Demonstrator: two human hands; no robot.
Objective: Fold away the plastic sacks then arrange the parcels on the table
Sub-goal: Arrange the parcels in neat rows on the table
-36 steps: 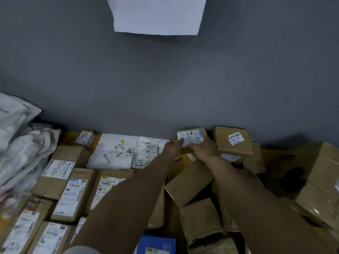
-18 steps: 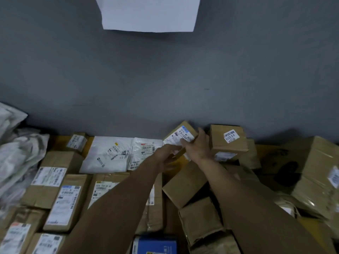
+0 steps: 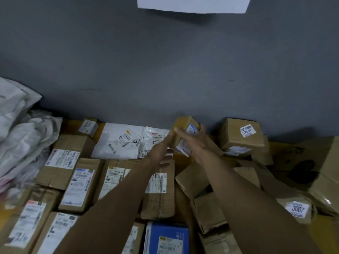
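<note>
A small brown cardboard box (image 3: pixel 184 125) with a white and blue label is lifted and tilted near the back wall. My right hand (image 3: pixel 194 142) grips its right and lower side. Just to its left, my left hand (image 3: pixel 161 153) has its fingers spread and touches the box's lower left edge. Rows of labelled brown parcels (image 3: pixel 78 184) lie flat on the left of the yellow table (image 3: pixel 278 145). Two white plastic mailers (image 3: pixel 119 140) lie flat at the back. Crumpled white plastic sacks (image 3: pixel 22 129) are heaped at the far left.
A brown box with a white label (image 3: pixel 240 134) stands against the grey wall to the right of my hands. Loose brown boxes (image 3: pixel 194 180) are jumbled at right, one marked 3007 (image 3: pixel 298 209). A blue box (image 3: pixel 167 237) sits at the near edge. White paper (image 3: pixel 192 4) hangs on the wall.
The small box has been lifted and turned, so its label now faces right instead of up. My left hand has slipped from its top to below it and spread its fingers.
</note>
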